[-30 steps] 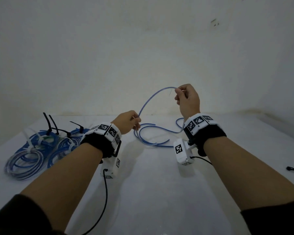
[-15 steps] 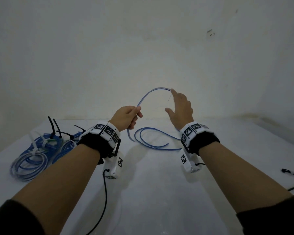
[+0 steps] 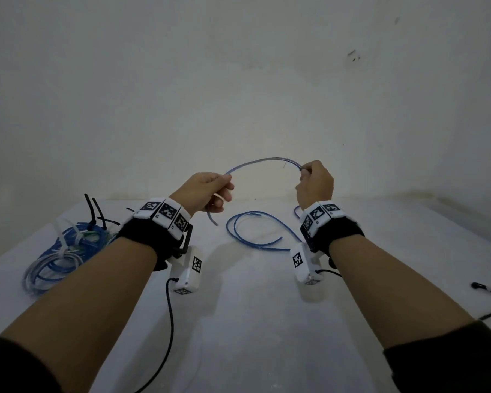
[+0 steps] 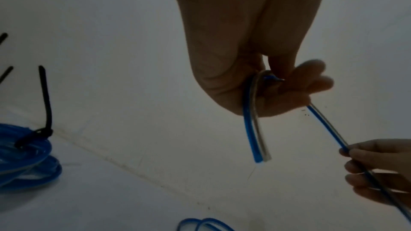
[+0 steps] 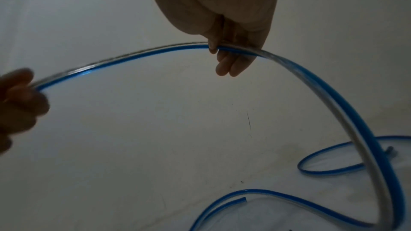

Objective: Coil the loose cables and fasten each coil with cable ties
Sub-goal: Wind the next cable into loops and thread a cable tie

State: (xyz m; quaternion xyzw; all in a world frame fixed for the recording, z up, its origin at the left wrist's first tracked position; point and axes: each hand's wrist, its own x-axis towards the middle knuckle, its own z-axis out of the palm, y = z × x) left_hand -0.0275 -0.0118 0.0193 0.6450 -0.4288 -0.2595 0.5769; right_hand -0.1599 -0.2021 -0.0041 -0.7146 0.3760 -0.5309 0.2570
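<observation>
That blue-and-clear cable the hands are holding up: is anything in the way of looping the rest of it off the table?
Nothing visible. The left hand and right hand grip the blue-and-clear cable; its slack lies alone on the white table, apart from the tied blue coils at left.

Each bare forearm ends in a dark sleeve (image 3: pixel 448 361) pushed up near the elbow. A black wrist strap (image 3: pixel 150 242) sits just behind the left hand (image 3: pixel 207 191), topped by white blocks printed with black-and-white square markers. Below that strap hangs a white camera box (image 3: pixel 189 272) with its own marker and a thin black lead (image 3: pixel 169 330). The right hand (image 3: pixel 315 182) wears the same set.
</observation>
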